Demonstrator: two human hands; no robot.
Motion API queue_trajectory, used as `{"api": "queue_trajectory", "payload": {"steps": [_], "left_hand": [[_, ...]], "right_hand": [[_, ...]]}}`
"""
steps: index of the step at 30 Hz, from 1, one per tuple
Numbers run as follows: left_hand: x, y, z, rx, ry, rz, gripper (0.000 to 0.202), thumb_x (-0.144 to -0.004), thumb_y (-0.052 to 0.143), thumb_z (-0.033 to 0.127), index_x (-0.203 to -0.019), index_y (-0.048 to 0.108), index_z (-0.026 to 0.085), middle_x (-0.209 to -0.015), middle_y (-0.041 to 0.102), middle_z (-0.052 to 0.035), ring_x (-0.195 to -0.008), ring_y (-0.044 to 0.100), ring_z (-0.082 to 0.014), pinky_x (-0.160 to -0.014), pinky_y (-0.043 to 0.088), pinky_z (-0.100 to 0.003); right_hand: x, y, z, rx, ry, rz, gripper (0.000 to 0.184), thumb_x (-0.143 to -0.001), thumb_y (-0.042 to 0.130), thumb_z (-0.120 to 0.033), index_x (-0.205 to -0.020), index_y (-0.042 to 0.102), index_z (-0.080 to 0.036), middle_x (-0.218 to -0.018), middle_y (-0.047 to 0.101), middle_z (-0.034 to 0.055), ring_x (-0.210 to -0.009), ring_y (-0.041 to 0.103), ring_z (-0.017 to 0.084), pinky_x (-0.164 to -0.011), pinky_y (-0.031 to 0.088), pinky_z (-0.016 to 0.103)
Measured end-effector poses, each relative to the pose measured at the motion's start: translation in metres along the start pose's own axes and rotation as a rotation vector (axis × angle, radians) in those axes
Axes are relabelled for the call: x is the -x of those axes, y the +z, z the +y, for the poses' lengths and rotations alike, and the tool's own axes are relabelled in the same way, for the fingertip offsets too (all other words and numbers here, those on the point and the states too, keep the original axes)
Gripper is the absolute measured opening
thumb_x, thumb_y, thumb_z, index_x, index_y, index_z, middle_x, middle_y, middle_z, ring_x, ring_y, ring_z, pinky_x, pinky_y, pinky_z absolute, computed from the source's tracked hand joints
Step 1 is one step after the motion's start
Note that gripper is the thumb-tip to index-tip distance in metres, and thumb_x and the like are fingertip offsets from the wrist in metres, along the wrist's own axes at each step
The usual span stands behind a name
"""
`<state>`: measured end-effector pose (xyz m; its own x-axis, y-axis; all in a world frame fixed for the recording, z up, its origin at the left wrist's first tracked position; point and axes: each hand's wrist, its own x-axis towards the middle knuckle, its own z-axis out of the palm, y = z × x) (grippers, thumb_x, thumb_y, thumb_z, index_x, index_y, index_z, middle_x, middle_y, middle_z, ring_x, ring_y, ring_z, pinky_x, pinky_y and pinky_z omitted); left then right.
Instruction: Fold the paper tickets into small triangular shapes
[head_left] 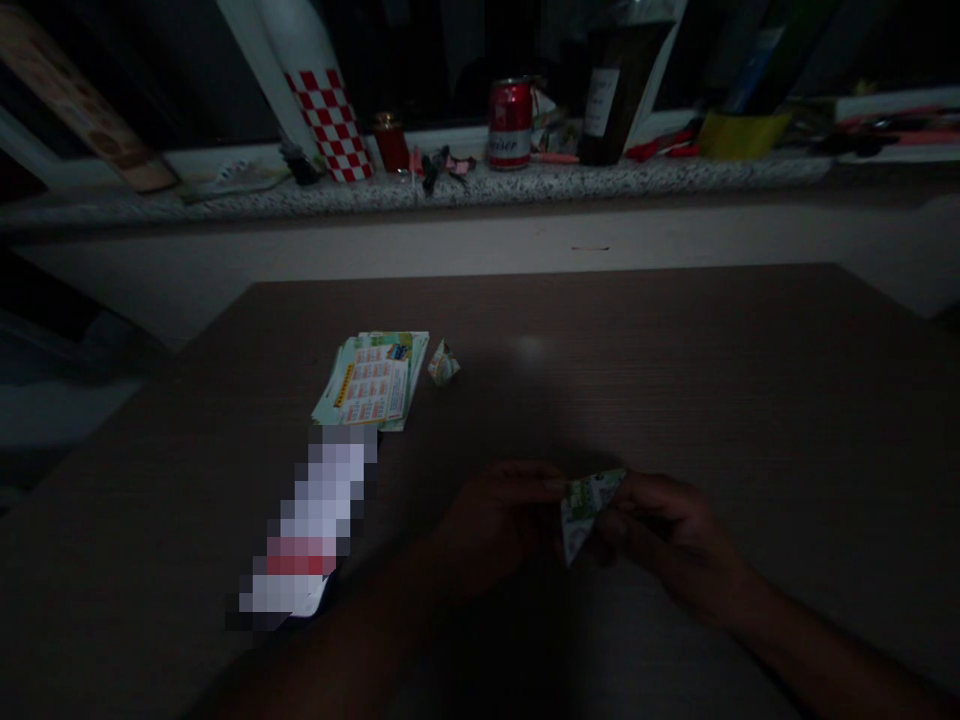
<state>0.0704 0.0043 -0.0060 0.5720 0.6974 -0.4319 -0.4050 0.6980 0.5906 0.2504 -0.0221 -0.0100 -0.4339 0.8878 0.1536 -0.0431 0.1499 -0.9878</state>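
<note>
In dim light, my left hand (499, 515) and my right hand (667, 535) meet above the brown table (712, 380), both pinching a small folded piece of printed paper (586, 508). Its fold forms a triangular shape pointing down. Further back on the table lies a stack of printed leaflets (373, 378), with a small folded paper triangle (442, 363) just to its right.
A pixelated flat object (307, 530) lies left of my left arm. Along the speckled ledge (525, 185) at the back stand a red-and-white checkered container (330, 120), a red can (510, 122), a dark bottle (611, 90) and assorted small clutter.
</note>
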Motion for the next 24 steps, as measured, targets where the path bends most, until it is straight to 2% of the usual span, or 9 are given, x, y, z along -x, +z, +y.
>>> {"api": "queue_trajectory", "payload": {"steps": [4,7,10,14,19,24], "left_hand": [[-0.001,-0.001,-0.001,-0.119,0.142,0.043,0.019,-0.064,0.076,0.025,-0.065,0.062,0.012,-0.060,0.057,0.0006,-0.055,0.053,-0.0108,-0.056,0.040,-0.023],[0.004,0.001,0.000,-0.361,0.313,0.094,0.017,-0.072,0.070,0.027,-0.066,0.061,0.013,-0.060,0.055,0.0020,-0.057,0.048,-0.0096,-0.057,0.036,-0.022],[0.010,0.004,-0.001,-0.580,0.426,0.087,0.020,-0.078,0.065,0.029,-0.066,0.059,0.014,-0.061,0.051,0.0027,-0.059,0.044,-0.0098,-0.057,0.034,-0.021],[0.015,0.004,-0.003,-0.782,0.487,0.046,0.022,-0.085,0.059,0.032,-0.072,0.058,0.015,-0.066,0.050,0.0021,-0.063,0.045,-0.0113,-0.058,0.034,-0.023],[0.016,0.002,-0.006,-0.909,0.524,0.006,0.023,-0.090,0.053,0.033,-0.076,0.058,0.015,-0.071,0.052,0.0006,-0.068,0.049,-0.0130,-0.062,0.036,-0.024],[0.018,0.003,-0.006,-0.993,0.543,-0.022,0.023,-0.092,0.050,0.033,-0.078,0.056,0.016,-0.071,0.051,0.0012,-0.066,0.046,-0.0114,-0.060,0.034,-0.022]], "right_hand": [[0.000,-0.001,0.003,0.012,0.046,0.062,0.019,-0.091,0.056,-0.031,-0.081,0.065,-0.017,-0.065,0.060,0.0006,-0.056,0.055,0.011,-0.051,0.045,0.021],[0.000,-0.002,0.007,0.063,0.029,0.085,0.016,-0.089,0.056,-0.027,-0.078,0.063,-0.018,-0.066,0.061,0.0009,-0.057,0.056,0.012,-0.052,0.046,0.022],[-0.001,-0.001,0.006,0.154,-0.015,0.114,0.010,-0.085,0.057,-0.020,-0.077,0.063,-0.018,-0.066,0.061,0.0004,-0.058,0.056,0.012,-0.052,0.046,0.021],[-0.005,-0.001,0.000,0.223,-0.037,0.160,0.005,-0.079,0.063,-0.018,-0.074,0.063,-0.018,-0.061,0.060,-0.0013,-0.054,0.055,0.010,-0.049,0.044,0.018],[-0.005,-0.001,0.001,0.248,-0.058,0.147,0.007,-0.078,0.063,-0.019,-0.071,0.061,-0.017,-0.058,0.059,-0.0019,-0.050,0.053,0.009,-0.046,0.041,0.018],[-0.004,-0.001,0.004,0.248,-0.095,0.124,0.008,-0.079,0.062,-0.018,-0.071,0.059,-0.018,-0.055,0.055,-0.0041,-0.047,0.049,0.008,-0.044,0.037,0.017]]}}
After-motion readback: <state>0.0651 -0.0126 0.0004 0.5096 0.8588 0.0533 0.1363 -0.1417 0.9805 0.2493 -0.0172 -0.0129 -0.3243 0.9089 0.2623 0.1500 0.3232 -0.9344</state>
